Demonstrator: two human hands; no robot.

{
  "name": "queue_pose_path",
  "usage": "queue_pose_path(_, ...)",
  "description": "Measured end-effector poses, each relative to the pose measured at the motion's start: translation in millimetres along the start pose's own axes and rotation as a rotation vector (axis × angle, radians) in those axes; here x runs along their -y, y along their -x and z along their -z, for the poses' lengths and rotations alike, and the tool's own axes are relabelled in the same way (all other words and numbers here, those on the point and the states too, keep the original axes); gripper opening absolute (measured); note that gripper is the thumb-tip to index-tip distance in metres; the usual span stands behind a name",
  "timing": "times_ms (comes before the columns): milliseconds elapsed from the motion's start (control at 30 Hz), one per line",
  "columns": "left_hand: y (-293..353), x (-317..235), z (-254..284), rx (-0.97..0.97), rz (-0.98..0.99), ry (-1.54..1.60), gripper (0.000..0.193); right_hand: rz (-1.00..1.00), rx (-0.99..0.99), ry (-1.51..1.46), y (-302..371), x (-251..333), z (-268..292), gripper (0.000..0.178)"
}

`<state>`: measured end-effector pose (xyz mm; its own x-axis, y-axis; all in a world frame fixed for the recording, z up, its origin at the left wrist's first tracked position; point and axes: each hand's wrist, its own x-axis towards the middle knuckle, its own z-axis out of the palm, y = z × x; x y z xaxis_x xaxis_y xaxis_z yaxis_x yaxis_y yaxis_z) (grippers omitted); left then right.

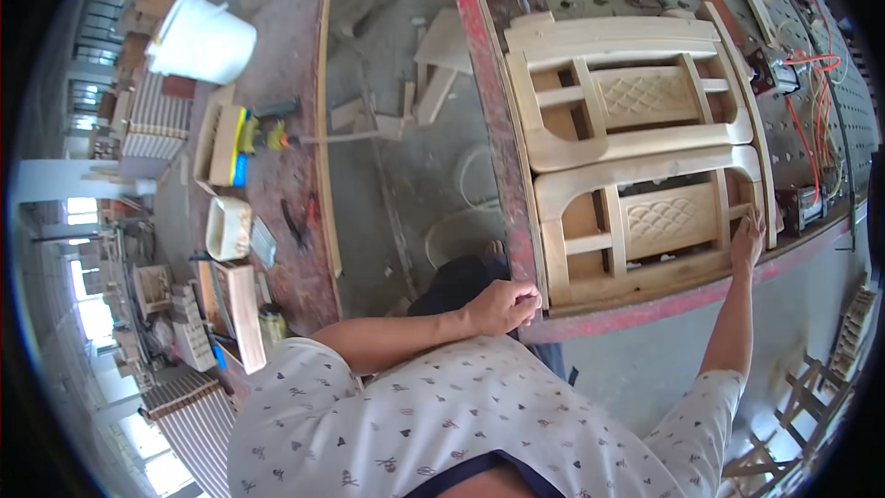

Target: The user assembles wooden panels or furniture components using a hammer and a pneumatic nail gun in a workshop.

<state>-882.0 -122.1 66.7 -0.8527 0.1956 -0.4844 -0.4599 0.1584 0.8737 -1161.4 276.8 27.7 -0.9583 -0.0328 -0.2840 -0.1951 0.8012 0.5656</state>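
Two pale wooden frames [664,266] lie flat, one beyond the other, on a red-edged work table [636,312]. The nearer one has a carved diamond-pattern panel [666,223] in its middle; the far frame [636,146] carries a similar panel. My right hand [749,244] rests on the right end of the nearer frame, fingers stretched along the wood. Curled closed, my left hand [504,307] is at the table's near left corner, beside the frame's left end. Whatever it may hold is hidden by its fingers.
Clamp fittings [774,72] and orange hoses [816,152] line the table's right side. Leftward stands a bench [281,46] with a white bucket [203,37], a plastic container [228,229] and pliers [297,223]. Wood offcuts [438,92] lie on the floor between.
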Motion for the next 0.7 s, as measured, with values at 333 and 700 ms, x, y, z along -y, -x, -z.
queue_pose_path(333, -165, -135, 207, -0.317, -0.225, -0.117, 0.022, -0.783, -0.094, -1.546, 7, -7, -55, 0.066)
queue_pose_path(700, -412, -234, 317, 0.038, -0.041, 0.127, 0.019, -1.063, -0.399, -1.382, -48, 98, 97, 0.056)
